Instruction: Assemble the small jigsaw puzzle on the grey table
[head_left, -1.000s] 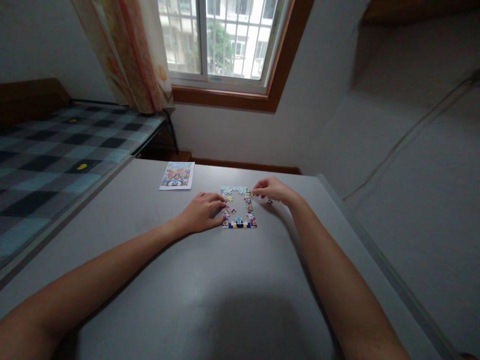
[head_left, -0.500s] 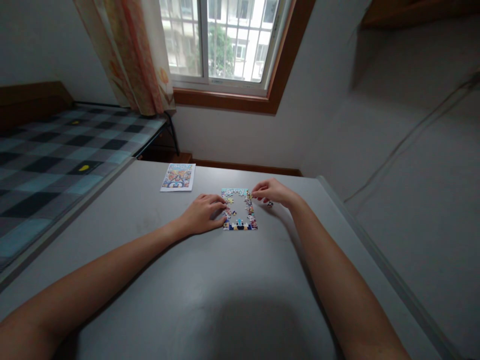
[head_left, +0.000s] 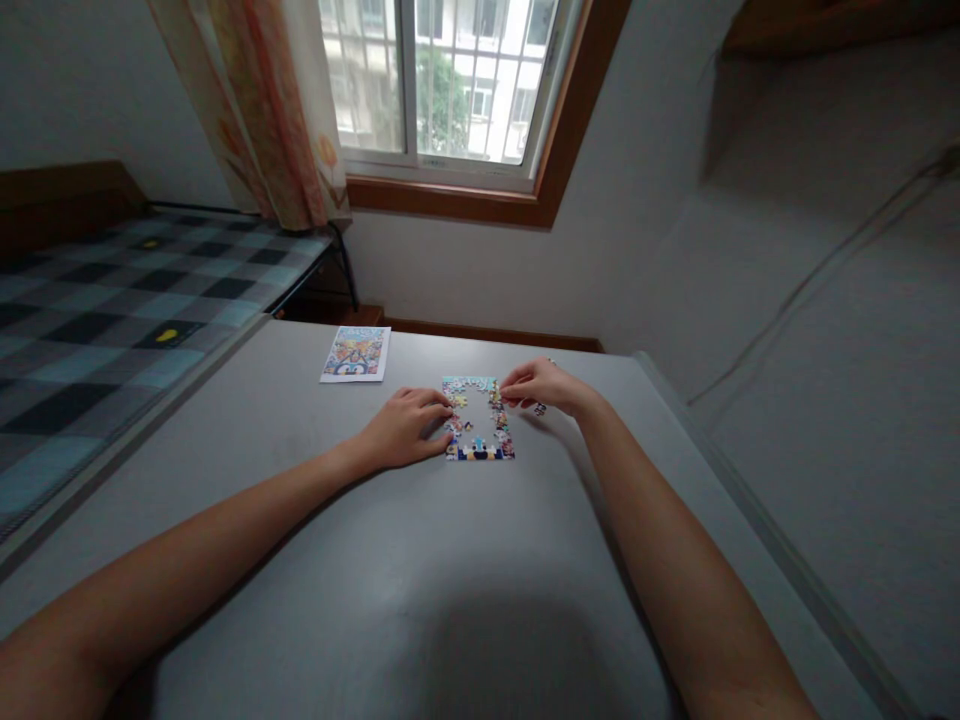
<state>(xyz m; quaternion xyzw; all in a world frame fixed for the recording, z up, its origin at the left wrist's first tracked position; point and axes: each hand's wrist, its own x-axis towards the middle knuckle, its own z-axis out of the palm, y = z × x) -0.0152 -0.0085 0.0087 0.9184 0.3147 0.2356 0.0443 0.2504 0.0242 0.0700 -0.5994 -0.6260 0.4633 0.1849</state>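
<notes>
A partly assembled jigsaw puzzle (head_left: 480, 454) lies on the grey table, its border joined around a bare middle. Resting at the puzzle's left edge, my left hand (head_left: 409, 428) is open, fingers and thumb apart and tips touching the border. My right hand (head_left: 546, 384) pinches at the upper right edge, thumb and forefinger closed on a puzzle piece in the border; the fingertips largely cover it. A loose puzzle piece (head_left: 540, 409) lies on the table below my right palm. Inside the frame are a small dark piece (head_left: 469, 426) and a yellowish piece (head_left: 460, 401).
A printed picture sheet (head_left: 355, 355) lies at the far left of the grey table (head_left: 345, 580). Left of the table is a bed with a checked cover (head_left: 135, 290). Beyond stand a curtain (head_left: 277, 110) and a barred window; a wall runs along the right.
My right hand has shifted very slightly left against the puzzle's right edge. My left hand, the sheet and the loose piece stay where they were.
</notes>
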